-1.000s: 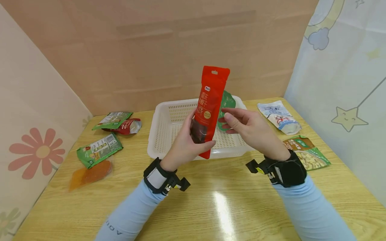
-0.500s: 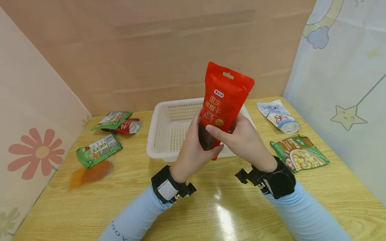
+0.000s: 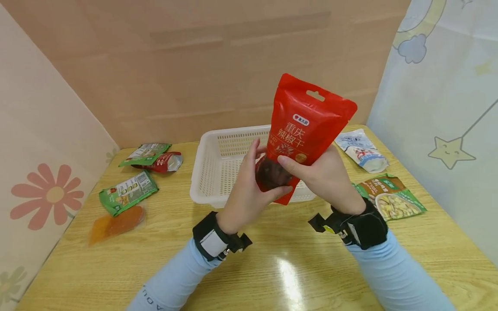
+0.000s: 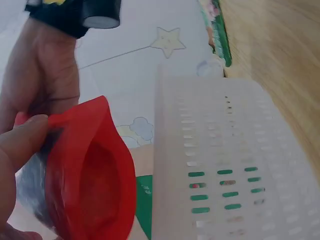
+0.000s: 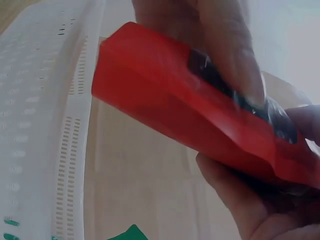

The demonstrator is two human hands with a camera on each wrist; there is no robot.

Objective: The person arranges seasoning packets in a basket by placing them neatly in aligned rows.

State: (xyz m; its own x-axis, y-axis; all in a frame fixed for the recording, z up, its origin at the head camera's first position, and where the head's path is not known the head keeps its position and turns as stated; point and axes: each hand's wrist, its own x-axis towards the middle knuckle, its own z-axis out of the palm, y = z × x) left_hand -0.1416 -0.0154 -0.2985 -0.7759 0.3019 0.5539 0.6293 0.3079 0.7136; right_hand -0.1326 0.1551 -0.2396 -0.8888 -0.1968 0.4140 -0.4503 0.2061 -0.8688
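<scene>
A red bag of dried chillies (image 3: 307,129) with a hang hole and a dark clear window is held tilted in the air above the near side of the white basket. My right hand (image 3: 327,177) grips its lower right side, thumb across the front. My left hand (image 3: 247,190) holds the lower left, thumb over the window near the bottom. In the left wrist view, the bag's folded base (image 4: 100,185) faces the camera, close to the basket wall (image 4: 230,150). Behind that wall shows part of a green packet (image 4: 145,200), which the red bag hides in the head view.
On the left of the table lie a green packet (image 3: 130,192), another green packet (image 3: 145,153) over a red one (image 3: 163,163), and an orange flat packet (image 3: 116,224). A white-blue pouch (image 3: 362,151) and a green-brown packet (image 3: 393,198) lie right. Cloth walls stand around.
My right hand has come in from beside the red bag and taken hold of it. The bag has turned its front toward the head camera and moved right, tilting rightward.
</scene>
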